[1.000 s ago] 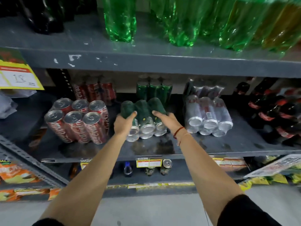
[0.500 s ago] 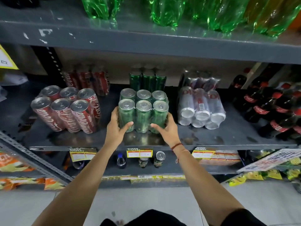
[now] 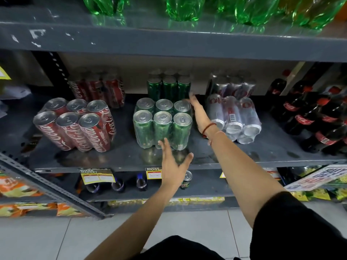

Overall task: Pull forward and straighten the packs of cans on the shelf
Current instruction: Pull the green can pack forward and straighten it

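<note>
A shrink-wrapped pack of green cans (image 3: 162, 122) stands upright in the middle of the grey shelf (image 3: 122, 156). My left hand (image 3: 173, 162) hovers open just in front of its base, fingertips near the wrap. My right hand (image 3: 198, 111) reaches past the pack's right side toward a second green pack (image 3: 169, 87) standing behind it, fingers extended and holding nothing. A red cola pack (image 3: 75, 124) leans at the left, with another red pack (image 3: 97, 91) behind. A silver pack (image 3: 234, 119) lies tipped forward at the right, another silver pack (image 3: 231, 85) behind it.
Dark cola bottles (image 3: 315, 119) crowd the shelf's right end. Green bottles (image 3: 184, 8) stand on the shelf above. Price tags (image 3: 97, 175) hang on the shelf edge, with single cans and bottles on the lower shelf. A slanted metal brace (image 3: 47, 186) crosses at lower left.
Both hands have let go of the front green pack, which now stands upright. My right hand has moved back along its right side; my left hand has drawn back to the front.
</note>
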`<move>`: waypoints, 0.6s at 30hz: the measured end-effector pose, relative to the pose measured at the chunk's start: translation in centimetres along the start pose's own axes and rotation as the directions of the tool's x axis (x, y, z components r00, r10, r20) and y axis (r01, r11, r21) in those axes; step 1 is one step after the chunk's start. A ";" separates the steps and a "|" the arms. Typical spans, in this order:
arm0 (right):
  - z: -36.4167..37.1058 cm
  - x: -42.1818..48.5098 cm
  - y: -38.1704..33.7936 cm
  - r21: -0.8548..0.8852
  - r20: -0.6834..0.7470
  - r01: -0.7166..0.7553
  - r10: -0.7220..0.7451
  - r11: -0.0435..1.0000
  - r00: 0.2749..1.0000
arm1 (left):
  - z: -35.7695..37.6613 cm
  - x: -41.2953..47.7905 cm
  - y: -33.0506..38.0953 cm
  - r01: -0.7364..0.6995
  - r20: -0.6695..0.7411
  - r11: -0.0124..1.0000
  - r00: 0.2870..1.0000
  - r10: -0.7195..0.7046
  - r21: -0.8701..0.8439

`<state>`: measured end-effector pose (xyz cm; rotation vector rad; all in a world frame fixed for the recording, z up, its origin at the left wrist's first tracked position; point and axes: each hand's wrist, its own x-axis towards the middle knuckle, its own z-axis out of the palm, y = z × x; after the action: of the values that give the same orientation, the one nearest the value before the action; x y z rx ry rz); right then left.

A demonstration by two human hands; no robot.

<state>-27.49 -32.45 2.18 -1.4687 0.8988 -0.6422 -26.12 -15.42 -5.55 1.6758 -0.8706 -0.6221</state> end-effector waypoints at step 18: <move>8.3 -9.7 5.5 0.075 -0.414 0.392 -0.329 0.917 0.849 | -13.2 13.5 -3.5 0.092 0.331 0.992 0.937 -0.114 0.082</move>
<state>-26.82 -19.57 -3.02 -1.3979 0.8535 -1.3012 -7.14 -18.17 -4.96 1.7092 -1.0581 -0.9816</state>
